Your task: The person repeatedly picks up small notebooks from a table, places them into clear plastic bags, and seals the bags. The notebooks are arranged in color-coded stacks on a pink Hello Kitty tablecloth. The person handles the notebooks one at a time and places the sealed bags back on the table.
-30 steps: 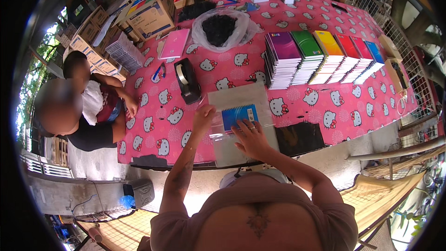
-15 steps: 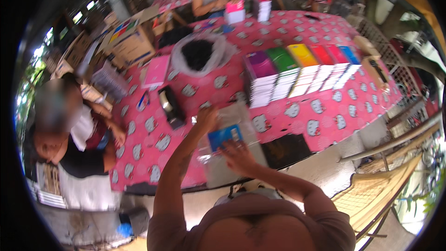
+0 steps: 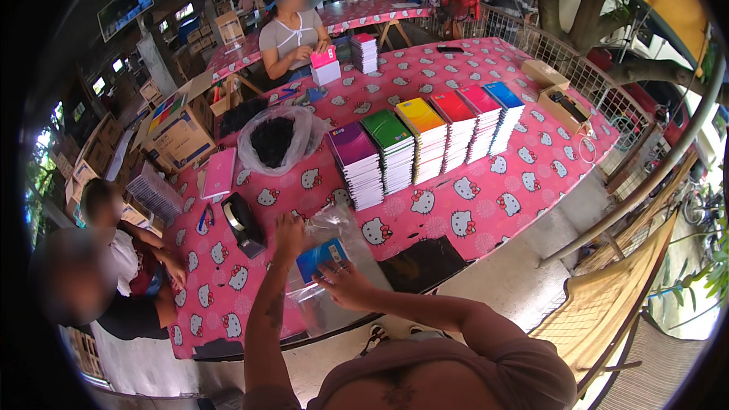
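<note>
A blue notebook (image 3: 322,260) lies on clear plastic sheeting (image 3: 351,229) at the near edge of the table. My right hand (image 3: 343,284) rests on the notebook's right part, fingers spread. Just above and left of it, my left hand (image 3: 289,237) has its fingers drawn together by the plastic's left edge. Whatever those fingers hold, if anything, is hidden. A black tape dispenser (image 3: 244,226) stands left of my left hand.
Stacks of notebooks, from a purple stack (image 3: 355,167) to a blue one (image 3: 503,118), stand right of a plastic bag of black material (image 3: 275,140). A pink notebook (image 3: 219,173) lies farther left. People sit at left; another person (image 3: 292,38) handles notebooks across the table.
The whole view has shifted, so the table and stacks appear farther left and more of the far background shows. My right hand stays on the blue notebook, my left beside the plastic.
</note>
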Demonstrator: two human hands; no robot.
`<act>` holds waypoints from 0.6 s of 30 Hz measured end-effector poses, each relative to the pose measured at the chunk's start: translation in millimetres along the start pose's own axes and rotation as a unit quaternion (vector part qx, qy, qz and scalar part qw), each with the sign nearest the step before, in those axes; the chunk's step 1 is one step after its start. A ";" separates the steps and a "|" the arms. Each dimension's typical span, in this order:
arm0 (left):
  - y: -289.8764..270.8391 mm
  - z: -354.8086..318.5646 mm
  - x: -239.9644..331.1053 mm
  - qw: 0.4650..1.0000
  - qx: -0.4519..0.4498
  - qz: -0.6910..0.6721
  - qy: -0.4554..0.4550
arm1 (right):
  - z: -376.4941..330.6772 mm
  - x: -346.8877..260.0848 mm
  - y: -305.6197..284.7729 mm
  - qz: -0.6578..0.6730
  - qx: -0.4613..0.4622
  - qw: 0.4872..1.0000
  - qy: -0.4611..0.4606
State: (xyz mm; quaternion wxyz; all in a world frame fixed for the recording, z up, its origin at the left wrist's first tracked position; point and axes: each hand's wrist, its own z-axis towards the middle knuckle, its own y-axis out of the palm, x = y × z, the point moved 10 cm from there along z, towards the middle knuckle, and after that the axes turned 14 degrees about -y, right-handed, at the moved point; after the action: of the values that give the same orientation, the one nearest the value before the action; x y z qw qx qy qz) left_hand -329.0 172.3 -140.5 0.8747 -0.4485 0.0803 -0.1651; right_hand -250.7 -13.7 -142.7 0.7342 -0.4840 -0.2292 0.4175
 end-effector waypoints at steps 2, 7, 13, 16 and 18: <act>13.6 -1.7 0.7 0.996 -0.084 0.024 -0.030 | -1.8 -0.5 1.9 -0.012 0.004 1.000 -0.006; 5.3 -4.8 23.4 0.978 -0.203 0.050 -0.017 | -5.0 3.6 11.5 -0.035 0.003 0.999 -0.015; -37.5 -10.0 29.0 0.972 -0.200 -0.104 -0.061 | -4.9 0.3 7.4 -0.064 0.052 0.996 -0.028; -65.8 -22.7 48.9 0.974 -0.146 -0.175 -0.008 | -4.5 0.2 9.6 -0.063 0.058 0.996 -0.018; -79.1 -41.1 55.7 0.970 -0.138 -0.196 -0.028 | -6.0 -2.5 22.3 -0.055 0.050 0.997 -0.001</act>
State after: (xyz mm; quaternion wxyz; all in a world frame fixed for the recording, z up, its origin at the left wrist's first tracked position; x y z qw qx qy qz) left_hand -306.0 78.0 -100.0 0.7570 -0.5760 -0.0115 -0.3084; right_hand -256.4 -14.9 -165.2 0.7793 -0.4327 -0.2352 0.3875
